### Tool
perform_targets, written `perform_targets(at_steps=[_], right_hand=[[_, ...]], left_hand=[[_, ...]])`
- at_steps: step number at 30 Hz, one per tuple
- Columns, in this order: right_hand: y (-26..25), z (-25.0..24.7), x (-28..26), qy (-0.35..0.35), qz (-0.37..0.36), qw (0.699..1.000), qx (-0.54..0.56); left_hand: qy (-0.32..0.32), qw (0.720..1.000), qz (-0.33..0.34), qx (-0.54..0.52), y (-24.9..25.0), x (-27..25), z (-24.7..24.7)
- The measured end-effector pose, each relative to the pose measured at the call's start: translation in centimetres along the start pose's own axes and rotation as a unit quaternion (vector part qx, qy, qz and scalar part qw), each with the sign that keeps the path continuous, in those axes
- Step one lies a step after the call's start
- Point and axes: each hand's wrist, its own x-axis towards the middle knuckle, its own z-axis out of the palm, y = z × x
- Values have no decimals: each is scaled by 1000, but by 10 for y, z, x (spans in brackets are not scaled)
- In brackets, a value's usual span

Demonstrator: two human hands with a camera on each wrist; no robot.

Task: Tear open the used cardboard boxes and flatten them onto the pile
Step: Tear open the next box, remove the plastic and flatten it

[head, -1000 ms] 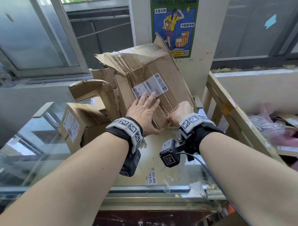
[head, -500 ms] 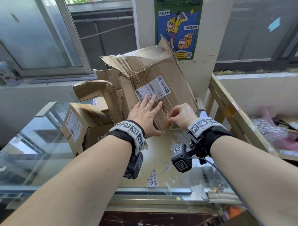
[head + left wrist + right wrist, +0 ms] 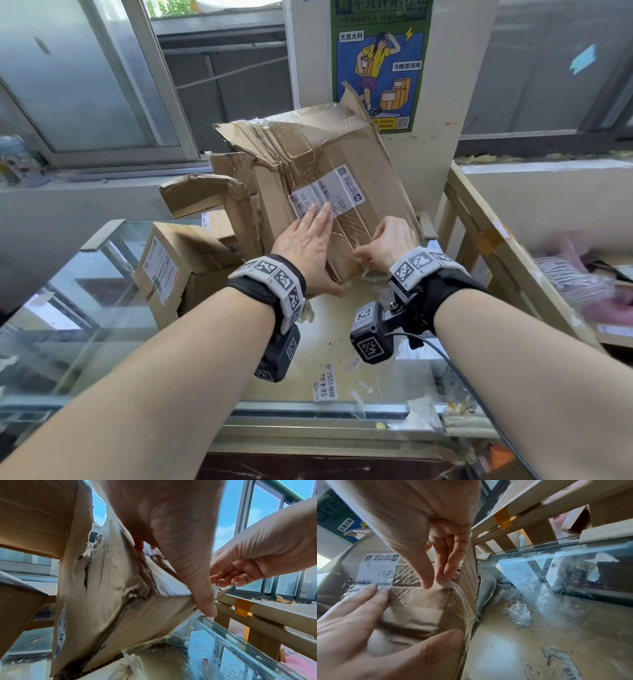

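A crumpled box (image 3: 329, 192) stands tilted on a glass-topped table (image 3: 102, 308), against a poster (image 3: 378, 65) on the wall between windows (image 3: 85, 78). The left hand (image 3: 306, 246) presses flat, fingers straight, on its face. The right hand (image 3: 390, 241) pinches clear tape (image 3: 453, 586) at its lower edge. A wooden rack (image 3: 493, 240) stands right.
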Motion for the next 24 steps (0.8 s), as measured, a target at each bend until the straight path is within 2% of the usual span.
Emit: perform_targets(at_steps=[5, 11, 18, 24], right_hand=[[-4, 10, 3, -15, 20, 1000, 4], [-4, 14, 9, -16, 27, 999, 9], [-7, 20, 5, 20, -33, 997, -68], [-2, 8, 2, -47, -66, 996, -39]], left_hand=[[7, 999, -39, 32, 1, -2, 0], [9, 999, -41, 11, 0, -1, 5], [7, 999, -39, -7, -1, -1, 6], [3, 1000, -28, -4, -1, -1, 8]])
